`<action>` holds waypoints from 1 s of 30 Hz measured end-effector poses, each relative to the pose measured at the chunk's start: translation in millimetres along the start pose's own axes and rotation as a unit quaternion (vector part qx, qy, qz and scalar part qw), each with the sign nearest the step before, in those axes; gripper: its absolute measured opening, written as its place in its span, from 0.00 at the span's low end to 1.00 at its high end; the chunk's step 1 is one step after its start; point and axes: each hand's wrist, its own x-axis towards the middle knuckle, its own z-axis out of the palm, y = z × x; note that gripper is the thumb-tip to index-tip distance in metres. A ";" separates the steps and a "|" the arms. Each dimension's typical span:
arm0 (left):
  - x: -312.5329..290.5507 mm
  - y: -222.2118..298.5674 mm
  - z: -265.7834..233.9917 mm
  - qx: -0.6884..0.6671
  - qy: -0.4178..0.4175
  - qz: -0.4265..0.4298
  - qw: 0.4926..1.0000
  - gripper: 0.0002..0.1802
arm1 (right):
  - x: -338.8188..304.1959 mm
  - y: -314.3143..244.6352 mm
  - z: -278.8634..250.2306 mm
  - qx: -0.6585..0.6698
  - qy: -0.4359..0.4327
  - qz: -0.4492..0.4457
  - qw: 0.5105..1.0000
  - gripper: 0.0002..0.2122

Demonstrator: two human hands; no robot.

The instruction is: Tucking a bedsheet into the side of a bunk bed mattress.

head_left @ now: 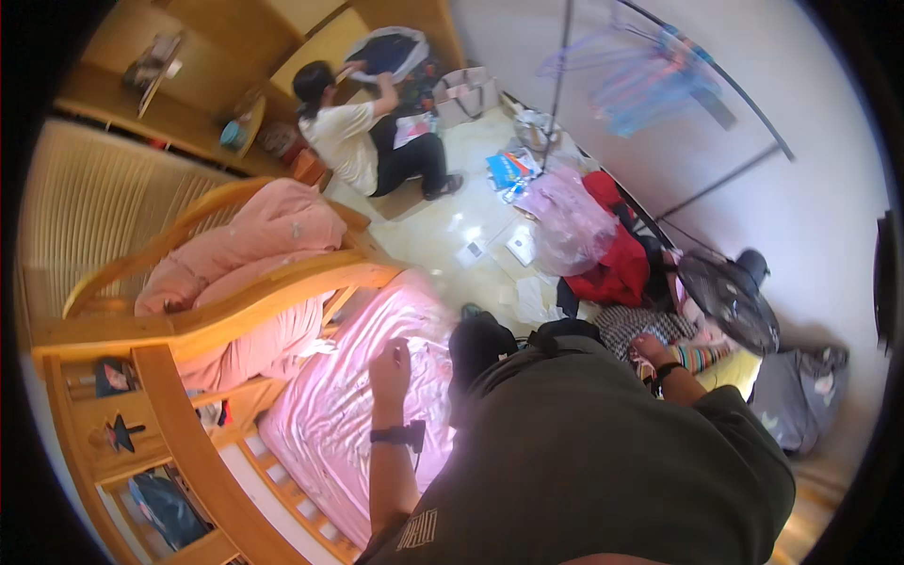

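Over the pink bed sheet (pixel 344 377), my left hand (pixel 390 365) hangs with its fingers curled in, and I see nothing in it. A dark band circles that wrist. My right hand (pixel 650 350) is held out at my other side, also loosely closed, with nothing visible in it. In the picture it lies closest to a black-and-white checkered cloth (pixel 633 328) and a striped cloth (pixel 702 356). Neither hand visibly grips any of these. A salmon-pink quilt (pixel 254 235) is heaped on the wooden bunk bed (pixel 273 287) to the left.
A person (pixel 348 132) sits low at the back beside an open bag (pixel 391 56). Red cloth (pixel 612 268) and a clear plastic bag (pixel 565 221) lie at right, papers (pixel 521 243) on the floor. A black fan (pixel 730 297) stands near a hanger rack (pixel 725 174).
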 end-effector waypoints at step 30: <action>114.7 -251.3 110.9 -0.159 -0.053 -0.234 0.958 0.19 | 262.3 -662.6 16.8 -0.252 -0.086 -0.160 0.950 0.14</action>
